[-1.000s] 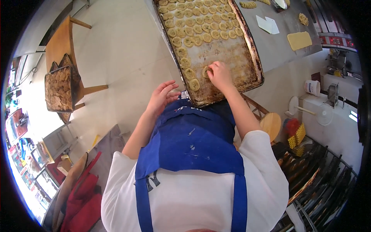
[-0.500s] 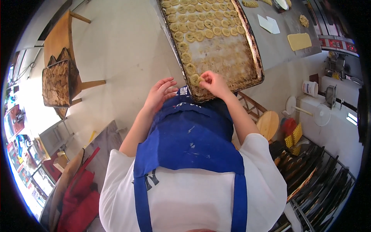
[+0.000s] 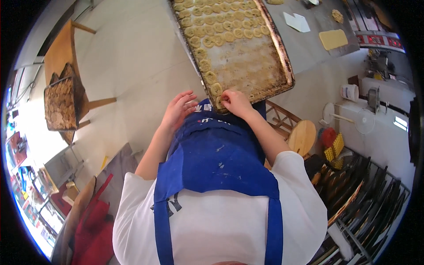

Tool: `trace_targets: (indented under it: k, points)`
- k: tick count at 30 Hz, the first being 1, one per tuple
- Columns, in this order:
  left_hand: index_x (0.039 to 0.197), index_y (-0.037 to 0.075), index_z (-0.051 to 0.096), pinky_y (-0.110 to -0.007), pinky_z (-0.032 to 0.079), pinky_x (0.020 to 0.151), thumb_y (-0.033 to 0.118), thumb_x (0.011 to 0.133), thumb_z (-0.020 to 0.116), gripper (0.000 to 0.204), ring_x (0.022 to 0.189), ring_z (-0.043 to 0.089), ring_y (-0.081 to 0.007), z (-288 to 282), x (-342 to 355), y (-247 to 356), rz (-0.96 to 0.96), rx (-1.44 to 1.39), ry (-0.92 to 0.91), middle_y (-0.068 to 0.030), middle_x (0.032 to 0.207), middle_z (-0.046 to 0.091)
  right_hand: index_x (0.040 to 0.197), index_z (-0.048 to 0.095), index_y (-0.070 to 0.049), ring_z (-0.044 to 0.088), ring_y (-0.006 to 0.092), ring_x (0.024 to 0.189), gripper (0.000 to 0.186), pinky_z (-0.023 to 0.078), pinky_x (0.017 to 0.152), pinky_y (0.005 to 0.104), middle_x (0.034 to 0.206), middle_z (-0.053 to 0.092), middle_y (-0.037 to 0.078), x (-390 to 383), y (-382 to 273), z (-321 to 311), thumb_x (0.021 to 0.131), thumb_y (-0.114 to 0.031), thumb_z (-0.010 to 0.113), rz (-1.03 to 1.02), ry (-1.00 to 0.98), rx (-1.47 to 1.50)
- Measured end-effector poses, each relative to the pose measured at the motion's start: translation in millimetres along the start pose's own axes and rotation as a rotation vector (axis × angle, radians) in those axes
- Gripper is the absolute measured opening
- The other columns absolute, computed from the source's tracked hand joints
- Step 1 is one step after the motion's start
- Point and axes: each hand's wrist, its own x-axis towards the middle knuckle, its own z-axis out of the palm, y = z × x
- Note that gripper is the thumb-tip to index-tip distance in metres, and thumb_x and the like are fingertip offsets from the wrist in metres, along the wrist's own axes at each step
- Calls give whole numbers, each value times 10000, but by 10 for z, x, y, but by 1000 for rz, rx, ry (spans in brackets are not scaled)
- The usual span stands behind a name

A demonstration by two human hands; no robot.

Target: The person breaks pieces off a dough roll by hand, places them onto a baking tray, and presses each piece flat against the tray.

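A large worn baking tray lies in front of me, its near corner by my blue apron. Rows of flat, round dough pieces cover its far part, and one line of them runs down the left edge. At the near left corner my right hand is closed in a pinch, fingertips down on a dough piece that they partly cover. My left hand hovers left of the tray, fingers spread and holding nothing.
Beyond the tray, a grey worktop holds white scrapers, a dough sheet and a dough lump. A wooden bench stands left with a dark tray of brown pieces. A round wooden stool is at my right.
My right hand has moved nearer along the tray's left edge, to its corner. The dough round it held before now lies uncovered behind it. The whole view has shifted slightly.
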Motion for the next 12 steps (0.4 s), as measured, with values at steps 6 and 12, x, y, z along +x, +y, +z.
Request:
trace_targets:
  k: [6,12]
  points:
    - [1347,52,466,-350,490,895,276,980,522,433,1052,589,-216,113,184,68,0,19,-71,-97,1274,562,965,656,-95,639,303,909,192,522,773,406,1007,637,95,-150,-44,-320,819,-219,671,-89,114,-163]
    - [1380,74,437,-362,487,917,317,967,548,492,1083,581,-239,221,459,179,76,15,-11,-104,1317,539,1001,662,-112,643,290,911,200,525,774,395,1083,617,77,-213,228,-1102,848,-240,672,60,222,-180]
